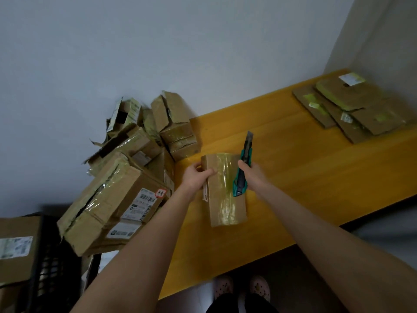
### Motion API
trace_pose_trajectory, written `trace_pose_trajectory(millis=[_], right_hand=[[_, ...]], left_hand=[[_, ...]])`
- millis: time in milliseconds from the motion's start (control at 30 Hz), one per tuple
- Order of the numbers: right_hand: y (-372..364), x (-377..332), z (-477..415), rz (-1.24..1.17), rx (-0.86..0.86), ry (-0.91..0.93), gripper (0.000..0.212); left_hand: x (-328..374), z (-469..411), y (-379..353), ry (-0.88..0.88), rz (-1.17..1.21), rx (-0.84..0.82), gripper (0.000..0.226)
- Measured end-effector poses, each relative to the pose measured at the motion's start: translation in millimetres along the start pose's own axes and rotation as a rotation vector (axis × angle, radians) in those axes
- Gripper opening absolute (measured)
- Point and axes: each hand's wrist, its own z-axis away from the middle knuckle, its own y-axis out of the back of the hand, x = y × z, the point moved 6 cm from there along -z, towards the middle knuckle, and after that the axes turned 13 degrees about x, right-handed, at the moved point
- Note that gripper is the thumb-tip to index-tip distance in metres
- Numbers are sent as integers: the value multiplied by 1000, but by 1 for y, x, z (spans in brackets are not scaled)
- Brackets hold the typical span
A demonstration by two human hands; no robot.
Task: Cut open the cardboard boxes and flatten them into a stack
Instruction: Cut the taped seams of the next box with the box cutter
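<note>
A plain, pale grey-blue wall (112, 53) fills the view from 9 to 1 o'clock. It meets a lighter beige side wall (383, 30) in a corner at 2 o'clock. A long yellow wooden table (316, 177) runs from the centre toward 3 o'clock, against both walls. Grey floor (388, 231) shows at 4 o'clock. A black slatted crate (52, 267) sits at 8 o'clock. The light is dim and even.

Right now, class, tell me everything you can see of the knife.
The knife is a snap-off cutter with a teal and black plastic-looking body. Its grey blade is out, pointing away toward the wall. The right hand grips its middle; its rear end lies over the taped box.
</note>
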Motion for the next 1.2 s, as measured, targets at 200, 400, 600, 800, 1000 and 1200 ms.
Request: trace_pose_trajectory(millis=[200, 400, 600, 800, 1000, 1200], right_hand=[[16, -7, 12, 277, 99, 283, 25], [23, -7, 41, 605, 119, 484, 28], [26, -16, 61, 910, 123, 656, 62], [22, -23, 69, 1118, 125, 731, 61], [16, -30, 73, 1302, 135, 727, 60], [15, -34, 78, 1354, 123, 736, 60]], left_hand=[[6, 0, 11, -56, 57, 66, 62], [7, 0, 12, -78, 46, 136, 73], [9, 1, 11, -109, -1, 185, 76], [10, 3, 7, -122, -49, 203, 78], [6, 4, 3, -98, -52, 239, 76], [4, 6, 0, -92, -51, 264, 67]])
